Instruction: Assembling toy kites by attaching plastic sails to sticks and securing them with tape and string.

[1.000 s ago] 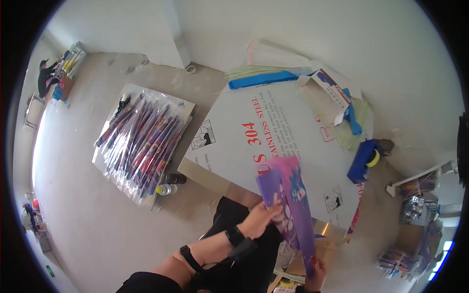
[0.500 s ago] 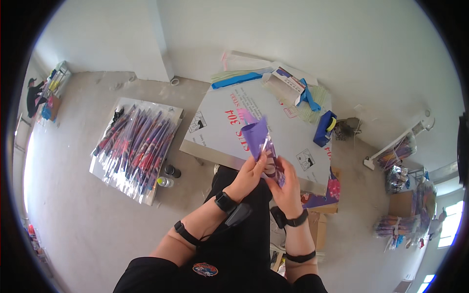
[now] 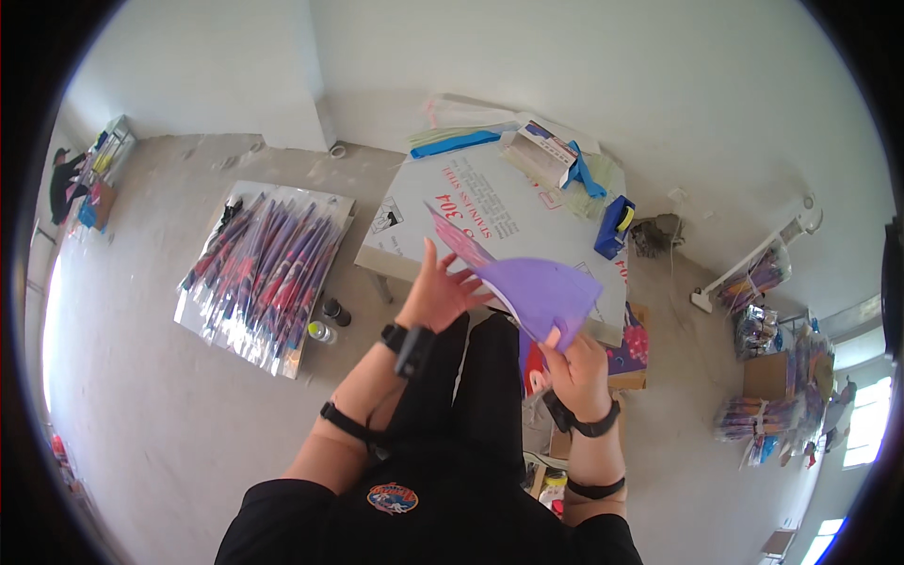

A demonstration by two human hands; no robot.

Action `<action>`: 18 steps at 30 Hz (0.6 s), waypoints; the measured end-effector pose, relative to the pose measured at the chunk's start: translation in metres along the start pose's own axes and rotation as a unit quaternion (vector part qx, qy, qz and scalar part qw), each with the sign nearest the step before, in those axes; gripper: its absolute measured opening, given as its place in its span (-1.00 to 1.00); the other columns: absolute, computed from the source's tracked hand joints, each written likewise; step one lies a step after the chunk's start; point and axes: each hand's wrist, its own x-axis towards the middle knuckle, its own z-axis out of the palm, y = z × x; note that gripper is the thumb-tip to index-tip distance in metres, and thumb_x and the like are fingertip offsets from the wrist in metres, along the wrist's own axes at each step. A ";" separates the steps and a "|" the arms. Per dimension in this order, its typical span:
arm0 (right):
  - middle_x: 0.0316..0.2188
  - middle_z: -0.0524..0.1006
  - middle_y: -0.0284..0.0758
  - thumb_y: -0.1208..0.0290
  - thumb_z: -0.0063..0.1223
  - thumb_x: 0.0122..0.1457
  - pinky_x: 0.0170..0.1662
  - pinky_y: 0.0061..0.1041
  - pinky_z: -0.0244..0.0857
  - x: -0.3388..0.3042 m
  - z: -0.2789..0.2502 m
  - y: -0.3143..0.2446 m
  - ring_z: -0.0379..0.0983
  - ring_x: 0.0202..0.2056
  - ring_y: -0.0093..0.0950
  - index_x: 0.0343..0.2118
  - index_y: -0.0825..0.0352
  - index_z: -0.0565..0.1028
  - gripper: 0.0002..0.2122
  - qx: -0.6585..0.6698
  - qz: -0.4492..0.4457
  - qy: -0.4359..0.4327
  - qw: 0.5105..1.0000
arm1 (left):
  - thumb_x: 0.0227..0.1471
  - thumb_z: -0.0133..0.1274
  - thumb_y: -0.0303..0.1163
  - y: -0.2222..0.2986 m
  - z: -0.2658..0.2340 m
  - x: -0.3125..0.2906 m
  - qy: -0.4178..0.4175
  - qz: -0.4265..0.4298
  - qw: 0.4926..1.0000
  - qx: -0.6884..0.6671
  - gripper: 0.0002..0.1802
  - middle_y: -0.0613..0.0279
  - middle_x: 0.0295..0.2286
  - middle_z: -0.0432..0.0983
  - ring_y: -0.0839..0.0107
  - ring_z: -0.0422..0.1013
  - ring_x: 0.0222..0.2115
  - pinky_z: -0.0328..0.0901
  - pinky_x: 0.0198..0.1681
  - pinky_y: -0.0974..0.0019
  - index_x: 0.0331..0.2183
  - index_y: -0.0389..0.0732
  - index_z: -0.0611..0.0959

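Note:
A thin, flexible purple sheet (image 3: 541,292) with pink on its far-left part hangs curved over the near edge of the table (image 3: 414,217). My right hand (image 3: 576,372) pinches its lower right edge between thumb and fingers. Beside the sheet's left side my left hand (image 3: 441,294) is open, fingers spread; I cannot tell whether its fingertips touch the sheet. Below the pinch, a purple and red printed part (image 3: 535,367) hangs down, partly hidden by the right hand.
A blue tape dispenser (image 3: 615,229), a small box (image 3: 549,151) and blue strips (image 3: 586,171) lie on the table. On the left, a low platform carries plastic-wrapped rolls (image 3: 268,264), with two bottles (image 3: 328,320) beside it. A person (image 3: 64,185) is at the far left.
The purple sheet was a narrow roll between both hands; now it is spread wide. My left hand has let go and moved left, while my right hand has shifted slightly right and down.

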 end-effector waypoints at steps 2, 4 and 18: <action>-0.45 0.48 -0.15 0.59 0.08 0.06 -0.43 -0.45 0.29 -0.016 -0.013 -0.007 0.41 -0.49 -0.18 -0.39 0.42 0.46 -0.94 -0.007 -0.014 -0.053 0.998 | 0.13 -0.25 0.20 0.013 -0.022 0.011 0.055 -0.032 0.997 -0.047 -0.25 -0.05 0.06 0.21 0.13 0.27 0.01 0.19 0.05 -0.03 0.13 -0.18 0.20; -0.50 0.47 -0.15 0.55 0.09 0.07 -0.44 -0.43 0.28 -0.032 -0.022 -0.013 0.40 -0.50 -0.16 -0.40 0.40 0.46 -0.93 0.026 0.066 -0.121 0.990 | 0.15 -0.11 -0.02 0.014 -0.051 0.029 0.044 -0.070 0.996 0.031 -0.38 -0.17 -0.04 0.32 0.07 0.32 -0.02 0.19 0.08 0.01 0.07 -0.27 0.24; -0.56 0.48 -0.18 0.54 0.18 -0.04 -0.47 -0.39 0.26 -0.073 -0.076 -0.043 0.42 -0.51 -0.22 -0.49 0.39 0.51 -0.93 0.018 0.052 -0.127 0.990 | 0.06 0.03 -0.35 -0.113 -0.139 0.067 0.025 -0.224 0.962 0.153 -0.78 0.15 -0.36 0.52 0.29 0.47 -0.30 0.35 -0.08 0.22 -0.28 -0.27 0.54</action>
